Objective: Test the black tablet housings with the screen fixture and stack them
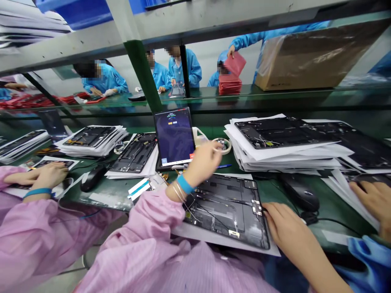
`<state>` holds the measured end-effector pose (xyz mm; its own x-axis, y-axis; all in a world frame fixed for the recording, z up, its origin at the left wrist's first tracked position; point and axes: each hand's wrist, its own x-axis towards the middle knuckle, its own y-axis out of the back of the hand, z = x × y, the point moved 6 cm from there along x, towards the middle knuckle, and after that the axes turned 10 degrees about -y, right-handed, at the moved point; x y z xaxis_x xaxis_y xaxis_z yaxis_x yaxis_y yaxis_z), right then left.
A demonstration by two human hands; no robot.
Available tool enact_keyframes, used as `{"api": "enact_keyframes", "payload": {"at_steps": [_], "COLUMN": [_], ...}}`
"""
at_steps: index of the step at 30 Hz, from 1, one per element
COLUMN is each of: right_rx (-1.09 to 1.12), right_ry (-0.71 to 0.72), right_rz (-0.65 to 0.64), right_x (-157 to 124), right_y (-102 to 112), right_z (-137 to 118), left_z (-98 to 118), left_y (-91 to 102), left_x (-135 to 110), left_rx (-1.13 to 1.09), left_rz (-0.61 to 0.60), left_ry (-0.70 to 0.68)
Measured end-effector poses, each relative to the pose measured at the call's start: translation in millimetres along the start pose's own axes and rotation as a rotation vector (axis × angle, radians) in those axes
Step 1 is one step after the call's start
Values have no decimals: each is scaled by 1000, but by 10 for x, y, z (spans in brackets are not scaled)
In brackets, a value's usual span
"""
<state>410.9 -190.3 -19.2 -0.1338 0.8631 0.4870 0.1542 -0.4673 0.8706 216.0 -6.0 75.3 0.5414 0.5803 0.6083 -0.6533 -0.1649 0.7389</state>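
Note:
An open black tablet chassis [226, 207], with cables and boards showing, lies on a white sheet in front of me. My left hand [203, 160], in a pink sleeve with a blue wristband, reaches past it. Its fingers pinch a small roll of tape [225, 145] beside an upright lit tablet [174, 136]. My right hand [282, 224] rests on the chassis's right edge, fingers together and gripping it.
Stacks of chassis between white sheets stand at right [284, 142] and left [91, 140]. Two black mice [93, 177] [301, 193] lie on the green bench. A co-worker's hand [45, 175] works at left, another's [371, 195] at right. People in blue work beyond the shelf.

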Motion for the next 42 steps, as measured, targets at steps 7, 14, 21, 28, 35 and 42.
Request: {"api": "enact_keyframes", "payload": {"at_steps": [7,14,21,28,35,42], "right_rx": [49,430,340,351,728,825], "right_ry": [-73,-371,-292,-447,-699,-700], "right_rz": [-158,-197,-11,-256,-513,-660], "right_x": [90,-23,-124,-30,-1,56], "right_y": [88,243,296,122,-25,-107], "right_z": [-38,150,91,202,334,379], "left_z": [543,298,285,272,275,281], "left_y": [-1056,-1179,-1208,-1217,-1211,-1217], "left_x": [-231,-302,-353,-349,-344,-343], "left_rx": [-175,-340,-342,-344,-350,-346], "left_rz": [-503,-557,-594,-601,-595,-593], "left_ry": [-244,-57,-21,-24,-24,-25]}}
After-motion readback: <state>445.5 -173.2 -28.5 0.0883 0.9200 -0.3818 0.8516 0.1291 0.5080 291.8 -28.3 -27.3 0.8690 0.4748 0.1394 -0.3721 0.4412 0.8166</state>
